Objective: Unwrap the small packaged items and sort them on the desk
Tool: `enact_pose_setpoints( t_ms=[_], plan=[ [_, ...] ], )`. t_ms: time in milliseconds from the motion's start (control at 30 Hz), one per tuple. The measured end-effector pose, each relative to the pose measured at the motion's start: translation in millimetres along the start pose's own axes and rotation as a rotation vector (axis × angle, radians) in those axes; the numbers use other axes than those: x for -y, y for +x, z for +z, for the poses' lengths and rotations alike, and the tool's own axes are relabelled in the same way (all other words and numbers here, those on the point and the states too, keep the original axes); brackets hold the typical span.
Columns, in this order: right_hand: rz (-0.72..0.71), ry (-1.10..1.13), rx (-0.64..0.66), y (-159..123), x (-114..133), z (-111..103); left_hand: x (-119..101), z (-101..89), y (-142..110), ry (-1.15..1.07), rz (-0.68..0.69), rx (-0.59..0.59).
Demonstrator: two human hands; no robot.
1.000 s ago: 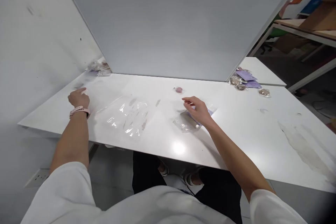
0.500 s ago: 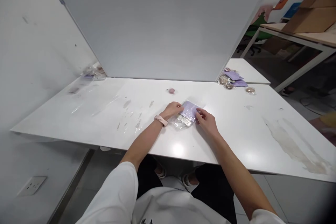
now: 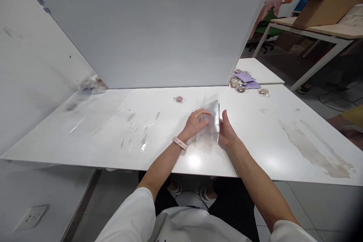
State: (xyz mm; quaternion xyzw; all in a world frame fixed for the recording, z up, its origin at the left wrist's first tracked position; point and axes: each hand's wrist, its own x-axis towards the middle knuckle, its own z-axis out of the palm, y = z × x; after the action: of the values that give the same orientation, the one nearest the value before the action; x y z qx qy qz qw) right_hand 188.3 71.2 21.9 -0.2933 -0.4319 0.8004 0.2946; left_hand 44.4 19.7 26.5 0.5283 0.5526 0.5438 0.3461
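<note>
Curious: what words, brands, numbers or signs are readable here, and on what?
No text can be read.
Clear packet at the left hand and right hand: no legible print.
Purple packets in the right-hand pile: any print is too small and blurred.
White shirt: dark marks, cut off by the picture's lower edge.

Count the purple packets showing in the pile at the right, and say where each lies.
2: the upper packet lies on the pile; the lower packet sits just below it in the picture, towards the right. More may be hidden underneath.
</note>
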Motion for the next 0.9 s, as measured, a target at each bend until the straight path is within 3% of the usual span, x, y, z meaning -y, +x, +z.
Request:
enact_pose_setpoints(
  t_ms=[167, 300, 400, 533, 600, 733, 800, 900],
  plan=[
    [0.033, -0.031, -0.077, 0, 0, -7, 4, -4.1, -7, 0.014, 0.057, -0.031],
    [0.05, -0.009, -0.19, 4, 0, -16, 11, -20.8, -2, -0.045, -0.116, -0.164],
    [-0.045, 0.008, -0.28, 5, 1, -24, 14, -35.5, 3, -0.049, -0.255, -0.246],
    [-0.067, 0.057, -0.279, 6, 0, -28, 17, -46.5, 6, -0.112, -0.303, -0.322],
    [-0.049, 0.103, -0.272, 7, -1, -26, 15, -46.8, 4, 0.018, -0.265, -0.379],
    [-0.024, 0.174, -0.302, 8, -4, -21, 6, -38.7, -2, 0.4, -0.008, -0.502],
    [0.0, 0.168, -0.276, 9, -7, -17, 2, -32.3, -3, 0.379, 0.043, -0.443],
    [0.004, 0.153, -0.212, 10, -13, -11, 2, -23.3, -4, 0.064, -0.065, -0.244]
  ],
)
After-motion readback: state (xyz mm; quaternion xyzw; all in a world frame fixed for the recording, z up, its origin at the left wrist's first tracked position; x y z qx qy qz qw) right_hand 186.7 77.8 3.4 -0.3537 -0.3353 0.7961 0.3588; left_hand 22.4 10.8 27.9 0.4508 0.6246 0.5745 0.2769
